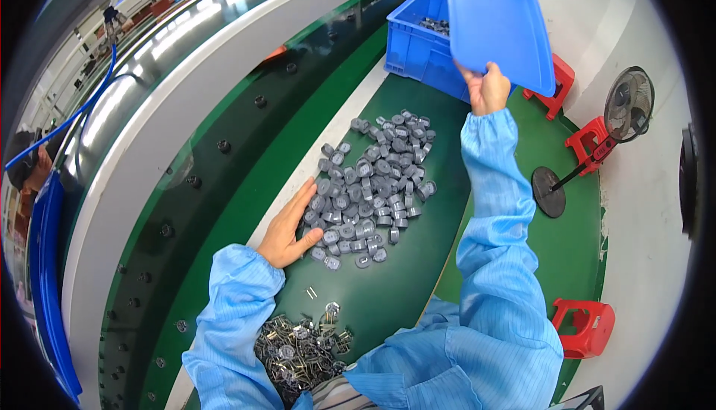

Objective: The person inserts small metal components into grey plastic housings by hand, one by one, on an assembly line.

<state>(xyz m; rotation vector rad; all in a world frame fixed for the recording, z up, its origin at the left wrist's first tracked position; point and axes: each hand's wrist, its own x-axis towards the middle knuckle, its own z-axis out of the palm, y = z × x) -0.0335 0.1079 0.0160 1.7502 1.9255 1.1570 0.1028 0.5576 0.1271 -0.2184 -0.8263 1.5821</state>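
My right hand (486,89) grips the near edge of a shallow blue plastic tray (498,26), tilted up beside and partly over a blue crate (424,58). Small dark parts (435,26) show inside that crate. My left hand (287,229) lies with fingers stretched and thumb spread against the left side of a pile of small grey plastic caps (369,186) on the green tabletop (395,290). Nearer to me, by my left sleeve, is a heap of metal pins and plug inserts (298,354). Two loose pins (311,292) lie between the two piles.
Along the left runs a curved green conveyor belt (246,141) carrying spaced dark parts, edged by a pale rail (142,111). On the right are a black standing fan (629,104) and red stools (585,328) near a white wall. Other people work beyond the rail.
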